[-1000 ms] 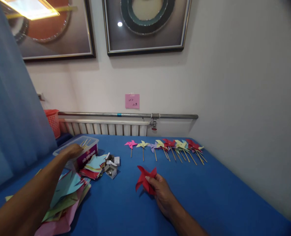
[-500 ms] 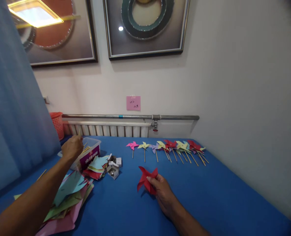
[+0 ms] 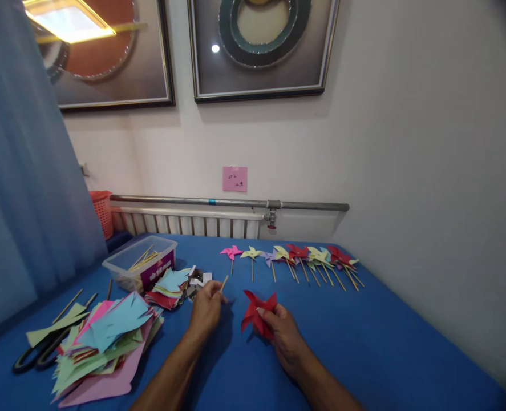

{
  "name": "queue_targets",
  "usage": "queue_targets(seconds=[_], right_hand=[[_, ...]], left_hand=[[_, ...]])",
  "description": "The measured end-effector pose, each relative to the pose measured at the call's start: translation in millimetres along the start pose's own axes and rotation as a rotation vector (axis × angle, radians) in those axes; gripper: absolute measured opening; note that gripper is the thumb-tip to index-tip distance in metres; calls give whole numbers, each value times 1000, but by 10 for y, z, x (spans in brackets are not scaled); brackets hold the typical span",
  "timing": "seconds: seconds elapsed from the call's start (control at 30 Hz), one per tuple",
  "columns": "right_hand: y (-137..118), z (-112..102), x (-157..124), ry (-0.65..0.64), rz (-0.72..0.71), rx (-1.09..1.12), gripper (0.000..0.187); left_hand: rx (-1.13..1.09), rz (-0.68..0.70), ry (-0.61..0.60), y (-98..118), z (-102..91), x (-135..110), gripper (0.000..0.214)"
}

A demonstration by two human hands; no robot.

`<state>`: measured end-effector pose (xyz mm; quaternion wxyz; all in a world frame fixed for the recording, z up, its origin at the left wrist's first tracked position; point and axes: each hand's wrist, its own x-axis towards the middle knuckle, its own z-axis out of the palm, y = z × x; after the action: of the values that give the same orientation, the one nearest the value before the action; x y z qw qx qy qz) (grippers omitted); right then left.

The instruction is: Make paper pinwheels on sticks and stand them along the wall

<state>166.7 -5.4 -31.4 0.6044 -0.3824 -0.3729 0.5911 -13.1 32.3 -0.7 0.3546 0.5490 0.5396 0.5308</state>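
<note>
My right hand [image 3: 284, 337] pinches a red paper pinwheel [image 3: 253, 314] by its middle, thumb on the front; no stick shows on it. Just left of it, my left hand [image 3: 207, 305] is closed on a thin wooden stick [image 3: 224, 283], whose tip pokes up past the fingers. Small white boxes [image 3: 199, 278] with shiny bits inside stand behind the left hand, which partly hides them. Further left, a clear plastic tub [image 3: 139, 251] with a purple label holds more wooden sticks [image 3: 144, 261].
Cut coloured paper [image 3: 111, 325] lies piled at the left, over dark-handled scissors [image 3: 43, 354]. A smaller paper stack [image 3: 169, 285] sits by the tub. Finished pinwheels on sticks [image 3: 298, 252] line the back of the blue table [image 3: 364, 354]. A radiator [image 3: 193, 224] and pipe run behind.
My left hand has come from the tub rightward and nearer, carrying a wooden stick. The right hand still holds the red pinwheel in nearly the same place.
</note>
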Motion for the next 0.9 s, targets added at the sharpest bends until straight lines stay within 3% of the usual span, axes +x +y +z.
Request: queue_targets(seconds=[0.23,0.43,0.63,0.9], right_hand=[[-29,42,-1,30,11,31,33],[-73,70,-13,41,42,30,36],[-72,46,2,34,40,-6,38],[-19,6,34,61,23,2,38]], left_hand=[[75,-36,-179,-101,68,-68,22],[-18,-149,-266,-117,184,-107,9],[-35,-124,-379,-51,293,-235,9],[-16,-115,-428,-55,255,-246,9]])
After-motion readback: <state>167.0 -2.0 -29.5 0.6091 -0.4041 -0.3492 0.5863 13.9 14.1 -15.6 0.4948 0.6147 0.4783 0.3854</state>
